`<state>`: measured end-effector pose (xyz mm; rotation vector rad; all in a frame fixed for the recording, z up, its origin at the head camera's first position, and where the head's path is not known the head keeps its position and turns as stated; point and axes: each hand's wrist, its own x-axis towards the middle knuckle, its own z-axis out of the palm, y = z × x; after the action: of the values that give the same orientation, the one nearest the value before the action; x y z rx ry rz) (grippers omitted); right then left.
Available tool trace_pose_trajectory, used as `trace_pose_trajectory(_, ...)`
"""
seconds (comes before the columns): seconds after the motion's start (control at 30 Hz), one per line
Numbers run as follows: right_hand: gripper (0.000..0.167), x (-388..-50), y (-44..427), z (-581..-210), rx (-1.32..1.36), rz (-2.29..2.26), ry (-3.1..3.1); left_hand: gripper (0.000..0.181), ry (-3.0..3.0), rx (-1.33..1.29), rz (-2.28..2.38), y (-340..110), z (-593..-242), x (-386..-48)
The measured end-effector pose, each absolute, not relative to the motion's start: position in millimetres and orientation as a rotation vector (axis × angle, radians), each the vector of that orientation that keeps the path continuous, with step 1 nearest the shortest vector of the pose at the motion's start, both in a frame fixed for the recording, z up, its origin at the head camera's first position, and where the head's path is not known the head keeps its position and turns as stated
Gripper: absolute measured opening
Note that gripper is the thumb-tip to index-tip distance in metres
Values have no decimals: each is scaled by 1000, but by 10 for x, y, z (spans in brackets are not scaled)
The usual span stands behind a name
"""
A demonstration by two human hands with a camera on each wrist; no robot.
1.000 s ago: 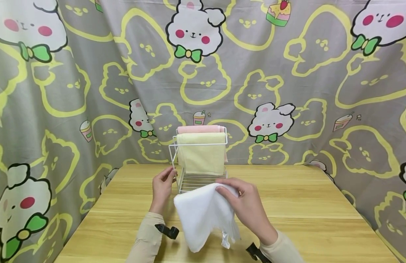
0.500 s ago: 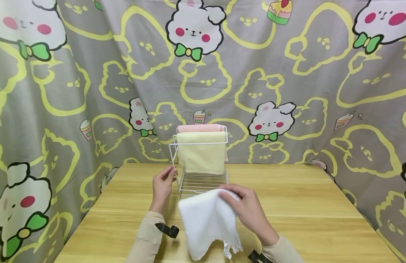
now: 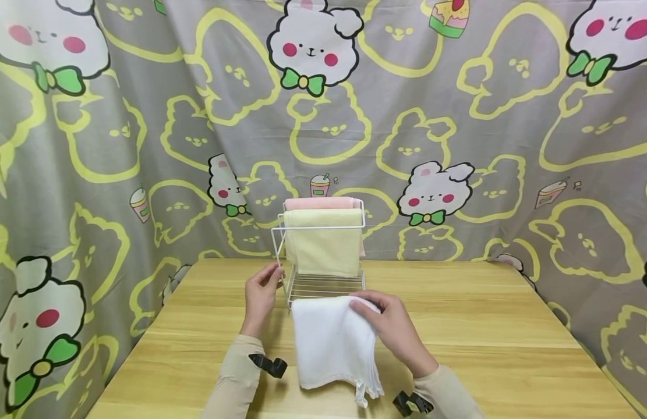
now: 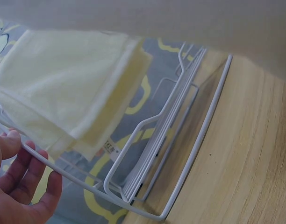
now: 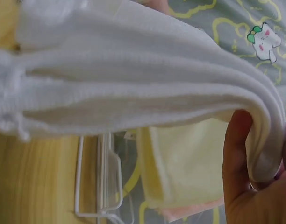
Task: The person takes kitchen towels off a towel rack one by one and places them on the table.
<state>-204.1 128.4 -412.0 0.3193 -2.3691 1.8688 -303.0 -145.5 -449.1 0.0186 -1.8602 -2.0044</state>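
A white wire rack (image 3: 279, 256) stands on the table, a yellow towel (image 3: 325, 247) and a pink towel (image 3: 318, 203) draped over its upper bars. My left hand (image 3: 261, 294) pinches the rack's left upright; the left wrist view has its thumb and fingers around the wire (image 4: 77, 177). In front of the rack my right hand (image 3: 399, 326) grips a folded white towel (image 3: 331, 343) at its upper right edge, and the towel hangs down. The right wrist view has the towel's layered folds (image 5: 133, 93) bent between thumb and fingers.
The wooden table (image 3: 485, 326) extends to both sides of the rack. A grey patterned curtain (image 3: 333, 128) hangs behind and beside it. Black wrist mounts (image 3: 269, 365) sit on both sleeves.
The white towel has swung from a slanted hang to a straighter one, its left corner moving right. My left hand keeps its hold on the rack.
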Motion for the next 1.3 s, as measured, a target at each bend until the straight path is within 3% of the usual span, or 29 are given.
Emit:
trace_pose_trajectory(0.6, 20, -2370, 1358, -4464, 130, 1731, -2554, 29, -1841, 22, -2019, -1442, -4507, -3044)
trace_pose_trajectory(1.03, 18, -2504, 1363, -4654, 188, 1616, -2645, 28, -1841, 27, -2029, -1446, -4496, -3036)
trace_pose_trajectory(1.3, 28, -2506, 1411, -4665, 248, 1632, -2679, 29, -1843, 30, -2014, -1438, -4493, -3025)
